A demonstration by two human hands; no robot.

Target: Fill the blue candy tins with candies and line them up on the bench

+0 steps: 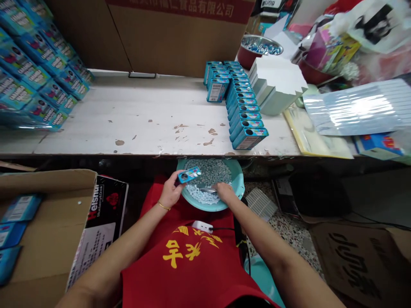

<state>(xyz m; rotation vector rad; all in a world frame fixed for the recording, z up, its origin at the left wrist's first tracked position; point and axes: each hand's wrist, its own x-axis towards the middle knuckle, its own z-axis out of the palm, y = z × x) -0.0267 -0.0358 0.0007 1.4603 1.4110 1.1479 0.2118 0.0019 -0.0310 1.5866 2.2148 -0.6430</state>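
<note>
My left hand [171,190] grips a small blue candy box [189,175] over the left rim of a turquoise basin [238,175]. A few white pieces show at the box's right end. Inside the basin lie many small white candies [202,196], whiter at the front and duller behind. My right hand [224,192] is closed on a shiny metal scoop [208,190], which rests low among the candies. The fingers partly hide its handle, so its full shape cannot be made out. The basin sits close against my red apron [199,261], below the table edge.
Rows of blue boxes [246,115] stand on the white worktable [144,115], beside stacked white card [279,81]. Wrapped blue packs [38,68] are piled at far left. A cardboard carton [48,214] with several blue boxes is left of me. A metal bowl [253,53] stands behind.
</note>
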